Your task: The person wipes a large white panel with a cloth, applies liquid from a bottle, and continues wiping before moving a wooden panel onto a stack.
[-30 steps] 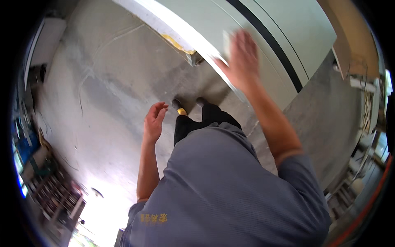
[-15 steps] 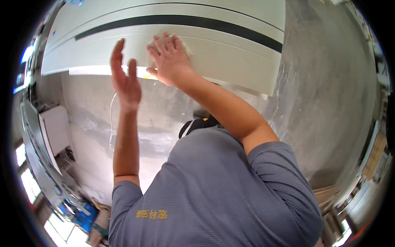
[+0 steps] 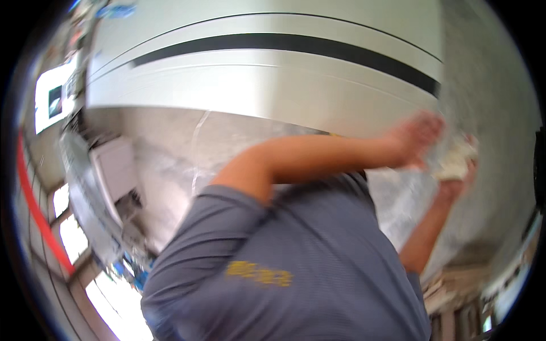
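Note:
A long off-white panel (image 3: 227, 77) with a black stripe (image 3: 284, 41) and a thin dark line lies across the far side. My left hand (image 3: 418, 139) reaches across my body to the panel's near right corner, its fingers smeared by motion. Beyond the panel's right end, my right hand (image 3: 463, 173) grips a crumpled cream cloth (image 3: 455, 160). Little space separates the two hands, and blur hides whether the left one touches the cloth.
Grey concrete floor (image 3: 165, 142) runs between me and the panel and along its right end. At left stand a pale box-like item (image 3: 114, 170) and a grey bulky object (image 3: 85, 199). Brown boards (image 3: 455, 287) lie at lower right. Blue material (image 3: 116, 11) shows at the panel's far left.
Both hands have moved right. The right hand has left the panel's surface with the cloth, and the left has swung from the panel's left part across to its right corner. The view has shifted.

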Demonstrator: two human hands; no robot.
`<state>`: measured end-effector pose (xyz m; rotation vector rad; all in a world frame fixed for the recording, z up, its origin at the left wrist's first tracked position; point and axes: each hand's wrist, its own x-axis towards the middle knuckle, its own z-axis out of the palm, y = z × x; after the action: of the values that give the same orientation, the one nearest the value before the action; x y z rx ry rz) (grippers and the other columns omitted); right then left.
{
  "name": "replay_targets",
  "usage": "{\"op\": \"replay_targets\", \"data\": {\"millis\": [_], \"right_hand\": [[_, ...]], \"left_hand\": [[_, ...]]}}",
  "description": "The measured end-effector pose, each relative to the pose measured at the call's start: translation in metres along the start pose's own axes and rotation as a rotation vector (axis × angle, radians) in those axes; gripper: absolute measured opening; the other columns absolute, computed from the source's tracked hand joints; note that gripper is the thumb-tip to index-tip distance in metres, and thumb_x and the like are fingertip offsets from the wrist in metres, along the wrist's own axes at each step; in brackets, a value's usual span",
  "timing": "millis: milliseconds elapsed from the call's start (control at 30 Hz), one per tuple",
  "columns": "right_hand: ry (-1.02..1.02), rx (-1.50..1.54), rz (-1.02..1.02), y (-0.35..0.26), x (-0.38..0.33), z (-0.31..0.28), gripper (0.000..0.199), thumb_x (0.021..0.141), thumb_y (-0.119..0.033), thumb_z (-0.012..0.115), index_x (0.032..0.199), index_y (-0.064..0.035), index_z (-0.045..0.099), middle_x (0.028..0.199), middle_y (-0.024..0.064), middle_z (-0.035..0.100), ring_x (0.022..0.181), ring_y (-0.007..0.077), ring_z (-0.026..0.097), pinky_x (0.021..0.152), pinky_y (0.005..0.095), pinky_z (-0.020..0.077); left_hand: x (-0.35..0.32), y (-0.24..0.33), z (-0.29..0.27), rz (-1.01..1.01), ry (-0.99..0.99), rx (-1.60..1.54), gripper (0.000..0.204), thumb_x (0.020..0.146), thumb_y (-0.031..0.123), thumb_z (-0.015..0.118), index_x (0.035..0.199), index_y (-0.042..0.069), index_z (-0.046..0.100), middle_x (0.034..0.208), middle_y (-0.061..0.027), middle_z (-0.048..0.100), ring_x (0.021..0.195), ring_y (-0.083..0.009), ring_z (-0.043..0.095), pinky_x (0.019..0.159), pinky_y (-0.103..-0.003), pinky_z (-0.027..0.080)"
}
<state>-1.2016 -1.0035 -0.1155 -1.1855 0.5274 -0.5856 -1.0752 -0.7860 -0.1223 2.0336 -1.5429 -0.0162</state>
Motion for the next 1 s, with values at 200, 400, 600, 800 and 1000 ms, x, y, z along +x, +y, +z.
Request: {"op": "replay_targets", "data": {"millis": [200, 400, 600, 800, 1000], "right_hand": [[-0.6, -1.464, -0.553, -0.006, 0.001, 0.078, 0.083, 0.105, -0.06, 0.033, 0.161, 0.0024, 0.031, 0.167, 0.0233, 0.031, 0.155, 0.0386, 0.029, 0.126, 0.054, 0.0213], [-0.773, -1.636, -0.76, 0.012, -0.007, 0.144, 0.091, 0.105, -0.068, 0.026, 0.164, 0.0014, 0.021, 0.17, 0.0231, 0.023, 0.157, 0.042, 0.02, 0.128, 0.0542, 0.0159], [-0.881, -1.526, -0.86, 0.05, -0.044, 0.297, 0.093, 0.104, -0.068, 0.033, 0.162, 0.0043, 0.022, 0.168, 0.027, 0.024, 0.157, 0.0441, 0.022, 0.127, 0.054, 0.0183], [-1.031, -1.483, -0.764, 0.146, -0.124, 0.538, 0.099, 0.093, -0.047, 0.066, 0.162, 0.0061, 0.018, 0.17, 0.0245, 0.02, 0.16, 0.0382, 0.013, 0.13, 0.0494, 0.0115], [-1.093, -1.269, -0.788, 0.273, -0.215, 0.865, 0.09, 0.098, -0.06, 0.054, 0.158, 0.0039, 0.031, 0.167, 0.0203, 0.031, 0.158, 0.0344, 0.022, 0.129, 0.0478, 0.0152]], "left_hand": [[-0.028, -0.015, -0.03, -0.087, -0.023, 0.106, 0.095, 0.089, 0.06, 0.063, 0.157, -0.003, 0.038, 0.167, -0.0191, 0.033, 0.158, -0.0319, 0.023, 0.13, -0.049, 0.011], [-0.206, -0.113, -0.166, -0.606, 0.042, 0.201, 0.097, 0.091, 0.052, 0.064, 0.163, -0.001, 0.024, 0.17, -0.0191, 0.024, 0.159, -0.0324, 0.02, 0.128, -0.051, 0.018], [-0.505, -0.305, -0.329, -1.162, 0.298, 0.669, 0.081, 0.107, 0.057, 0.04, 0.162, 0.0, 0.026, 0.169, -0.022, 0.026, 0.157, -0.0376, 0.022, 0.127, -0.056, 0.016], [-0.827, -0.336, -0.426, -1.706, 0.544, 0.685, 0.082, 0.11, 0.056, 0.033, 0.157, -0.011, 0.03, 0.167, -0.0301, 0.024, 0.155, -0.0437, 0.022, 0.128, -0.049, 0.016], [-0.744, -0.273, -0.384, -1.437, 0.899, 0.291, 0.076, 0.11, 0.05, 0.041, 0.16, -0.006, 0.027, 0.168, -0.0264, 0.024, 0.158, -0.0388, 0.021, 0.128, -0.047, 0.018]]}}
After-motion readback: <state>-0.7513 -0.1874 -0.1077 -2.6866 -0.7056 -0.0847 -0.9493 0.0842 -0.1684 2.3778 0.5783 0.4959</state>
